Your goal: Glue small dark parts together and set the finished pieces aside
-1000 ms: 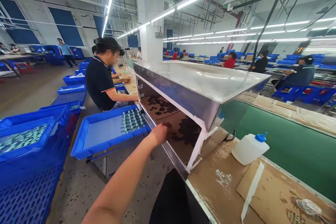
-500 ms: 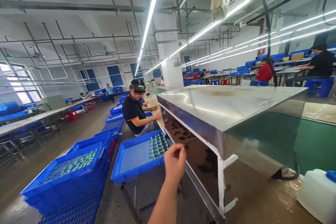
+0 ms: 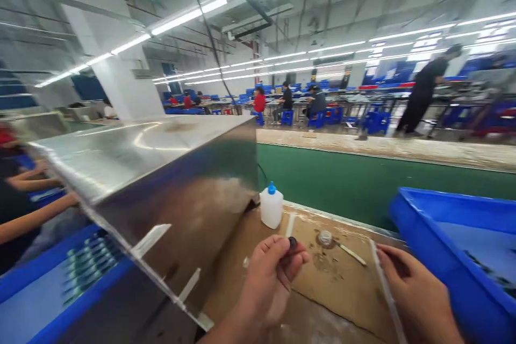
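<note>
My left hand [image 3: 268, 279] is over the workbench, thumb and fingers pinched on a small dark round piece [image 3: 292, 242]. At the right, my right hand [image 3: 419, 293] is closed on a thin white strip [image 3: 386, 287], seen nearly edge-on; its exact kind is unclear. Between the hands, a sheet of brown cardboard [image 3: 342, 295] lies on the bench. On it are a small round clear container [image 3: 324, 237] and a pale narrow stick [image 3: 352, 254], with dark stains around them. A white bottle with a blue cap [image 3: 271, 208] stands behind my left hand.
A large metal hood [image 3: 181, 172] fills the left side. Left of it, a blue tray [image 3: 36, 306] holds rows of greenish parts, near a co-worker's arms [image 3: 36, 217]. A blue bin [image 3: 455, 258] with dark parts stands at the right. A green panel [image 3: 322, 177] runs behind the bench.
The view has swung right, from the hood's open side to the bench. My left hand now shows the dark piece in its pinch. My right hand has come into view with the white strip.
</note>
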The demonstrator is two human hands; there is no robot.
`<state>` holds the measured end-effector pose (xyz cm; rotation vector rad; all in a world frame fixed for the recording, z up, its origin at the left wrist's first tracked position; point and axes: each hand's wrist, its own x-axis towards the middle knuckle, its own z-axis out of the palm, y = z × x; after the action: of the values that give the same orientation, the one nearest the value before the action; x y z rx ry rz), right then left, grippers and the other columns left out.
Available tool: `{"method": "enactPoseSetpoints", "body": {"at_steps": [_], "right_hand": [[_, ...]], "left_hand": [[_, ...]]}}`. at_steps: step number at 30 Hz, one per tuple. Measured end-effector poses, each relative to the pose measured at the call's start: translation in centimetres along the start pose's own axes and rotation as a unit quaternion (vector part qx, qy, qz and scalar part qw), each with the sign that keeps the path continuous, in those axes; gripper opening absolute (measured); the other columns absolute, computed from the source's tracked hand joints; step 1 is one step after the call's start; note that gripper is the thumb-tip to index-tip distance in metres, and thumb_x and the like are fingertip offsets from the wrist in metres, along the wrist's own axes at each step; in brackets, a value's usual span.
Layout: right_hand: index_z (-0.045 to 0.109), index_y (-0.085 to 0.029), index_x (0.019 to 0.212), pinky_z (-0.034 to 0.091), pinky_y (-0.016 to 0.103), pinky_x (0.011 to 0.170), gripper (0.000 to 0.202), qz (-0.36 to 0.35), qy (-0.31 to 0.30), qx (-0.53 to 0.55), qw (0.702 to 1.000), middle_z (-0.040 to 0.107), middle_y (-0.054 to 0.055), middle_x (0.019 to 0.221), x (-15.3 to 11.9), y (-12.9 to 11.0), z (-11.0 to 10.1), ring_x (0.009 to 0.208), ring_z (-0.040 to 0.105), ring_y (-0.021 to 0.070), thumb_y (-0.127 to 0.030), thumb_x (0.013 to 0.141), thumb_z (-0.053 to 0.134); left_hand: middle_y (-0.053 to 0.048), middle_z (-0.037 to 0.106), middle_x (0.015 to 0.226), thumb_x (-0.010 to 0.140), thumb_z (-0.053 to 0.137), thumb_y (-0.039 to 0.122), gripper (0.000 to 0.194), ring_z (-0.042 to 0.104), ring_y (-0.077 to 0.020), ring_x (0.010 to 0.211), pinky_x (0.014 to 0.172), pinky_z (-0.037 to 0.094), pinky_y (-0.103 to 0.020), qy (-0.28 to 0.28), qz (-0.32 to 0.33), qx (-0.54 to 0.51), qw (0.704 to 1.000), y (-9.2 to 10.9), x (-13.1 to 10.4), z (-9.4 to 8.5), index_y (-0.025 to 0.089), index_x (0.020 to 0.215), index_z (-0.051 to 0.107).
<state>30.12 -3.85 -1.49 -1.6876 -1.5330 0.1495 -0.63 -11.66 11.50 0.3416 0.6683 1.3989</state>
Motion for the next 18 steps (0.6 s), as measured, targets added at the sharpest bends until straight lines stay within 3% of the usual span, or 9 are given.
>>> {"method": "enactPoseSetpoints", "body": {"at_steps": [2,4,7,9,12,18], "right_hand": [[0.076,-0.023,0.106,0.061,0.044,0.088,0.043,0.014,0.023,0.055,0.998,0.078,0.012,0.104,0.3,0.2,-0.2,0.092,0.076,0.0320,-0.059,0.093,0.056],[0.075,-0.021,0.106,0.062,0.044,0.085,0.048,0.035,0.037,0.118,0.992,0.079,0.012,0.099,0.6,-0.1,0.3,0.087,0.076,0.0314,-0.062,0.088,0.060],[0.074,-0.018,0.106,0.062,0.038,0.072,0.051,0.076,0.015,0.212,0.974,0.078,0.012,0.090,0.6,-0.7,1.1,0.080,0.076,0.0290,-0.064,0.087,0.065],[0.076,-0.019,0.103,0.061,0.037,0.072,0.047,0.077,0.005,0.231,0.970,0.078,0.011,0.090,0.4,-1.1,1.6,0.080,0.075,0.0275,-0.062,0.086,0.068],[0.079,-0.019,0.099,0.058,0.036,0.074,0.041,0.061,-0.008,0.234,0.970,0.078,0.009,0.090,0.5,-2.3,2.2,0.078,0.073,0.0254,-0.057,0.087,0.069],[0.083,-0.023,0.100,0.056,0.035,0.073,0.027,0.004,-0.019,0.204,0.979,0.080,0.006,0.094,2.7,-6.5,4.7,0.074,0.071,0.0222,-0.045,0.092,0.067]], "left_hand": [[-0.012,0.077,0.087,0.058,0.103,0.033,0.045,0.076,-0.0157,0.075,0.069,0.061,-0.015,-0.018,-0.005,0.047,0.999,-1.1,2.6,0.1,0.010,0.079,0.070],[-0.012,0.077,0.088,0.060,0.102,0.037,0.048,0.076,-0.0163,0.076,0.072,0.062,-0.017,-0.036,0.007,0.095,0.995,-2.2,5.3,-0.5,0.010,0.083,0.071],[-0.011,0.078,0.087,0.060,0.100,0.048,0.055,0.077,-0.0179,0.077,0.076,0.064,-0.022,-0.044,0.054,0.180,0.981,-3.7,9.4,-2.3,0.011,0.087,0.071],[-0.011,0.078,0.087,0.064,0.095,0.055,0.056,0.077,-0.0199,0.078,0.079,0.066,-0.026,-0.052,0.093,0.259,0.960,-4.5,11.5,-3.9,0.011,0.088,0.071],[-0.011,0.078,0.087,0.078,0.084,0.053,0.043,0.077,-0.0217,0.078,0.079,0.066,-0.030,-0.093,0.144,0.386,0.906,-5.3,13.3,-6.3,0.013,0.089,0.071],[-0.005,0.078,0.087,0.093,0.063,0.030,0.018,0.075,-0.0171,0.076,0.074,0.061,-0.026,-0.171,0.279,0.572,0.753,-5.3,14.4,-8.9,0.019,0.100,0.076]]}}
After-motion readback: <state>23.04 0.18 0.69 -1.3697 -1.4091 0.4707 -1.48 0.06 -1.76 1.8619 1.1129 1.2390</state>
